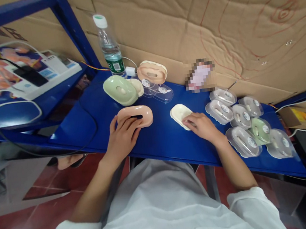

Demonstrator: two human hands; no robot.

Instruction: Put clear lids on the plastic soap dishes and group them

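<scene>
On the blue table (pixel 159 141) lies a pink oval dish (pixel 145 112) with a dark slot in its middle. My left hand (pixel 124 134) rests on its left front part, fingers bent over the dish. To the right is a smaller cream piece (pixel 180 113); my right hand (pixel 200 123) has its fingertips pinched together at its lower right part. Behind the pink dish stand a green dish (pixel 120 90), a small cream piece (pixel 137 86), a peach-coloured dish (pixel 152 73) and clear lids (pixel 164 94).
Several clear-lidded boxes (pixel 244 140), one green inside, stand at the right. A water bottle (pixel 111 51) and a blurred-out object (pixel 200 75) are near the cardboard (pixel 158 24). A power strip (pixel 53 76) with cables lies on the left shelf.
</scene>
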